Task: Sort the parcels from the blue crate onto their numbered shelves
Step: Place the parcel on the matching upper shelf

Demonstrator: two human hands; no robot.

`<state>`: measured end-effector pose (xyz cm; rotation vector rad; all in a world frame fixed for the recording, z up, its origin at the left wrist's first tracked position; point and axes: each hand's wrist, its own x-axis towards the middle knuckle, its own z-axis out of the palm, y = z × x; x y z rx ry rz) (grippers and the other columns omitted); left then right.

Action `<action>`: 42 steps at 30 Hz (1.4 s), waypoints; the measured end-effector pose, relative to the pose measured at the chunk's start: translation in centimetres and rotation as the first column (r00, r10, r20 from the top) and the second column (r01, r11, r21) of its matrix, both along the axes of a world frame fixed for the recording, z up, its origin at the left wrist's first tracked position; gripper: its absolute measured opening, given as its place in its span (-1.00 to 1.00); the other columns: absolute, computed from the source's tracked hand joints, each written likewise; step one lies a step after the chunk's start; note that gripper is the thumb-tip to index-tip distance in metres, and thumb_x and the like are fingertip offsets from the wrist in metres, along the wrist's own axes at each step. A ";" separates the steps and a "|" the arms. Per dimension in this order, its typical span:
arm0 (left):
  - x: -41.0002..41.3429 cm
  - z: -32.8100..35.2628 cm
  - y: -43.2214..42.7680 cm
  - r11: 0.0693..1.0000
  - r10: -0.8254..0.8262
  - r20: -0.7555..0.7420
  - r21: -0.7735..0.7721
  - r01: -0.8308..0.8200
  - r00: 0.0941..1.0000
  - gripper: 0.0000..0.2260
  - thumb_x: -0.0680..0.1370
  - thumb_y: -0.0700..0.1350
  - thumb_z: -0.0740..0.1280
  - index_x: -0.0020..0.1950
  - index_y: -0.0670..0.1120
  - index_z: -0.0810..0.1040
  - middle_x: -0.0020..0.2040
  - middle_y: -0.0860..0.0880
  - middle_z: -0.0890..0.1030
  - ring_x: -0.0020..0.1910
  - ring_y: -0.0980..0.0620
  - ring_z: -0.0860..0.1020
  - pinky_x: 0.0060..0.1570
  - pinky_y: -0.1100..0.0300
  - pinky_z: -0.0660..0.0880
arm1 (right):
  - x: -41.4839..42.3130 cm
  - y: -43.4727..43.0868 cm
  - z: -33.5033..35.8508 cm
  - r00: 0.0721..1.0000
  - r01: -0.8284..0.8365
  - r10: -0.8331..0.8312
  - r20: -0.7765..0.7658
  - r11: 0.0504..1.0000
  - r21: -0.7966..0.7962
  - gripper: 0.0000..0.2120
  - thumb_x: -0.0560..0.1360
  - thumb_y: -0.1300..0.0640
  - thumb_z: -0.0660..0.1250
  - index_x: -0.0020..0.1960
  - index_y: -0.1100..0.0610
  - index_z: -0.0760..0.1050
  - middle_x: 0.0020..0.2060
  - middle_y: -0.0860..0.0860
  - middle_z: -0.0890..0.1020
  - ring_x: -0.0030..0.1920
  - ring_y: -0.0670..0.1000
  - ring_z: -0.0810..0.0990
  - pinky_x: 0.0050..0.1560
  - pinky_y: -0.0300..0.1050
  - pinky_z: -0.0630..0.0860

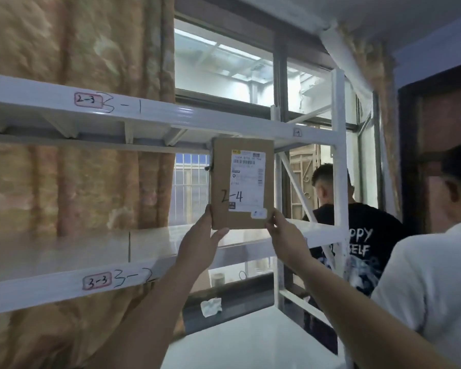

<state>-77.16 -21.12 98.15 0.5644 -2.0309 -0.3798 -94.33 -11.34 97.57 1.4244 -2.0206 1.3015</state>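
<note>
Two bare arms reach up from the near edge. The left hand (201, 235) pinches the lower left corner of one flat cardboard parcel (221, 169), and the right hand (282, 235) pinches its lower right corner. The parcel is held upright between two white shelf beams and carries one shipping label (246, 179) and a handwritten "2-4". The upper beam (171, 118) reads "2-3, 3-1", the lower beam (64, 283) "3-3, 3-2". Two people stand at right, one in a black T-shirt (357, 235) and one in a white shirt (423, 275). Farthest are a tan curtain (64, 49) and a window (224, 65).
</note>
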 end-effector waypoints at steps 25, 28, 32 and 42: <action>-26.9 24.7 1.1 0.936 0.076 -0.111 -0.334 -0.109 0.991 -0.45 0.59 0.04 0.18 0.52 -0.02 0.06 0.29 -0.08 0.52 0.20 -0.14 0.50 0.16 -0.07 0.46 | -25.2 1.0 23.3 0.991 -0.102 0.047 -0.125 0.871 -0.481 -0.65 0.63 0.24 0.01 0.39 0.10 0.27 0.02 0.09 0.58 -0.02 0.13 0.54 -0.03 0.03 0.48; -30.3 27.1 1.3 0.902 0.091 -0.150 -0.406 -0.145 0.985 -0.48 0.58 0.08 0.18 0.47 -0.09 0.15 0.18 -0.13 0.57 0.09 -0.18 0.54 0.07 -0.08 0.50 | -29.2 0.3 25.7 0.987 -0.149 0.090 -0.135 0.832 -0.535 -0.65 0.63 0.24 0.04 0.37 0.06 0.36 -0.07 -0.02 0.54 -0.09 0.03 0.50 -0.11 -0.12 0.39; -34.1 29.6 1.1 0.905 0.074 -0.155 -0.404 -0.132 0.985 -0.46 0.58 0.07 0.21 0.49 -0.09 0.14 0.22 -0.13 0.55 0.07 -0.16 0.55 0.02 0.03 0.50 | -33.5 -0.9 28.0 0.979 -0.185 0.098 -0.181 0.805 -0.563 -0.65 0.62 0.26 0.04 0.35 0.07 0.36 0.01 0.01 0.58 -0.06 0.03 0.50 -0.09 -0.11 0.40; -38.6 28.9 -2.8 0.809 0.468 0.024 -0.413 -0.418 0.883 -0.49 0.59 0.12 0.04 0.47 -0.10 0.12 0.21 -0.18 0.56 0.17 -0.22 0.51 0.13 -0.01 0.42 | -38.8 -6.1 27.4 0.986 -0.165 0.134 -0.102 0.891 -0.423 -0.65 0.61 0.21 0.04 0.35 0.05 0.35 0.15 0.10 0.60 0.14 0.18 0.54 0.10 0.00 0.46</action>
